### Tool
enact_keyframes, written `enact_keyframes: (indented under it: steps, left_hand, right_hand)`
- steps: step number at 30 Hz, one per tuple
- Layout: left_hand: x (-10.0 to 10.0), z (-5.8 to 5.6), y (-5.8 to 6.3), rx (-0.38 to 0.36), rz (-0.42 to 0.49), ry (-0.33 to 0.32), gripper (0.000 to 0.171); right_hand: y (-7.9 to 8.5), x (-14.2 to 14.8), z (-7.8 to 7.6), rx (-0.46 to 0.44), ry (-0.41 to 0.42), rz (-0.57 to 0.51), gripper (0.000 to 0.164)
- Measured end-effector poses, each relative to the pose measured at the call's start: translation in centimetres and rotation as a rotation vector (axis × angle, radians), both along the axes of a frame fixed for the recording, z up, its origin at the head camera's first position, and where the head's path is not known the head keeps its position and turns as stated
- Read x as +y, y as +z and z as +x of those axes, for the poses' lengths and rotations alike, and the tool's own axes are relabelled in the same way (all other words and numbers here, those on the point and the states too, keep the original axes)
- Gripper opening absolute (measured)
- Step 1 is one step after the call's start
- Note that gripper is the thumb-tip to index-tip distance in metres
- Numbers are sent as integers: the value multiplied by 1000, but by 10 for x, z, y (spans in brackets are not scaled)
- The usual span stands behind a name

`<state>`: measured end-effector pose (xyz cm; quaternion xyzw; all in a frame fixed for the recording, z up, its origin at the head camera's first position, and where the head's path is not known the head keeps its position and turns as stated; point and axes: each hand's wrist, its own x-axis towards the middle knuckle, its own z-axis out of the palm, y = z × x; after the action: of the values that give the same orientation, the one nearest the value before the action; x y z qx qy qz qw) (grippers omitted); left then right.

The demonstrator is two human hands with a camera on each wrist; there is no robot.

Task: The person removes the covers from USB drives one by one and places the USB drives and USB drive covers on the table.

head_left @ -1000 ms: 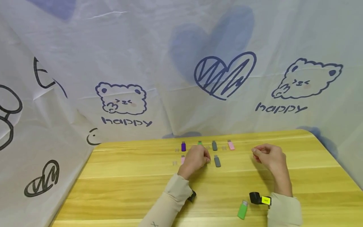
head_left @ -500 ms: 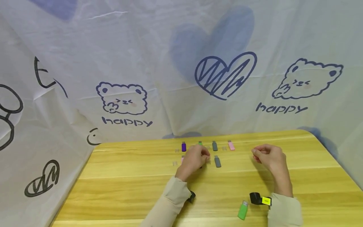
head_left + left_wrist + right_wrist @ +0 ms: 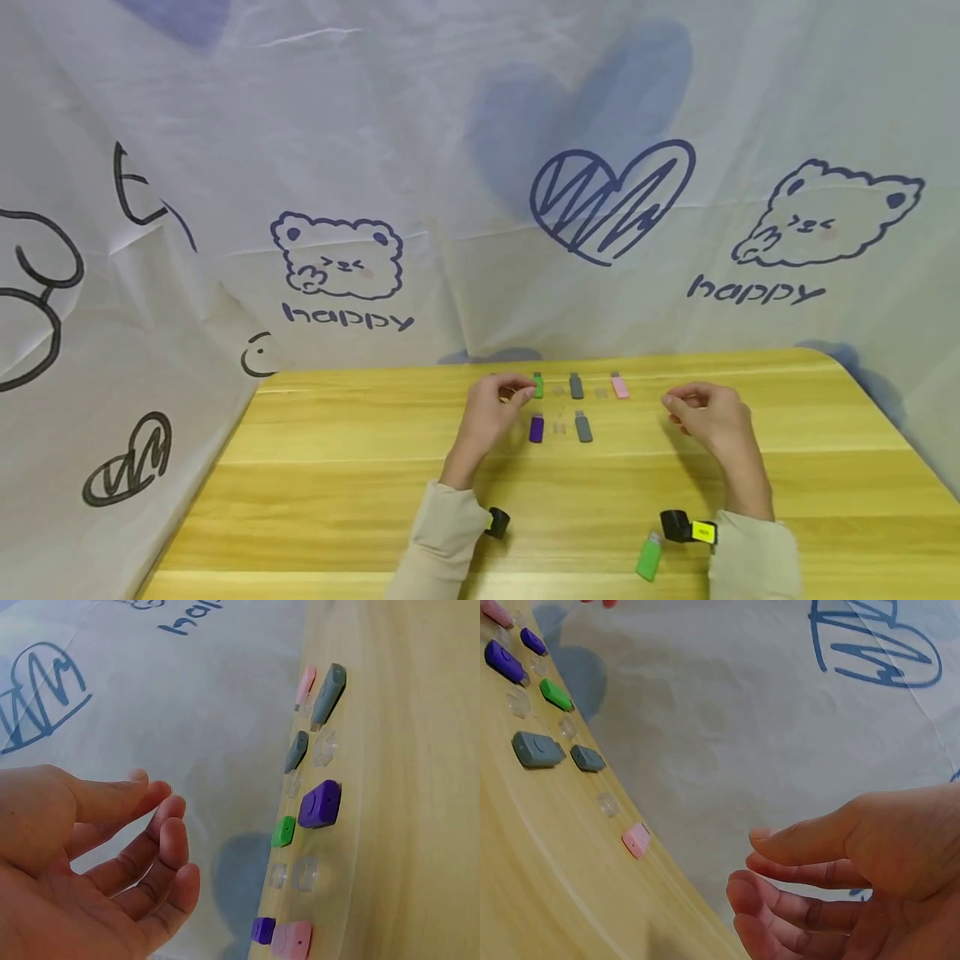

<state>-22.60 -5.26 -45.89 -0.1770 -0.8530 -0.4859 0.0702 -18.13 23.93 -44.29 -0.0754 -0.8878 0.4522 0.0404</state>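
My left hand [image 3: 491, 412] hovers above the left end of two rows of USB sticks, fingers loosely bent and holding nothing. In the head view its fingertips overlap a green stick [image 3: 538, 387]. Just right of it in the front row lie a purple stick [image 3: 537, 428] and a grey one [image 3: 583, 427]. Behind them are another grey stick [image 3: 576, 386] and a pink stick [image 3: 619, 386]. The left wrist view shows a second purple [image 3: 262, 930] and a second pink stick [image 3: 291, 941], both hidden in the head view. My right hand [image 3: 711, 418] hovers right of the rows, loosely curled around nothing.
Small clear pieces [image 3: 558, 428] lie between the sticks. A separate green USB stick [image 3: 649, 557] is near the front of the wooden table [image 3: 315, 500], beside my right wrist's camera [image 3: 675, 525]. A printed white cloth [image 3: 420, 183] hangs behind the table.
My left hand has lifted off the front row and shifted left and back, uncovering the purple stick there. The right hand keeps its place. The head view has tilted slightly.
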Motion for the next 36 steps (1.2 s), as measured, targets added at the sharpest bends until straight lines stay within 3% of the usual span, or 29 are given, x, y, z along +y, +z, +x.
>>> enact_keyframes:
  steps: [6,18,27,36]
  left_hand:
    - [-10,-2,4,-35,42,19,14]
    - [-18,0,6,-82,51,41,15]
    - [-21,-2,8,-99,54,27,20]
    - [-22,-2,9,-116,64,10,19]
  right_hand:
    - [7,-16,0,0,89,142,30]
    - [3,-39,28,-100,312,346,29]
    - [-10,-40,68,-124,354,406,29]
    - [-16,-48,93,-202,354,404,34]
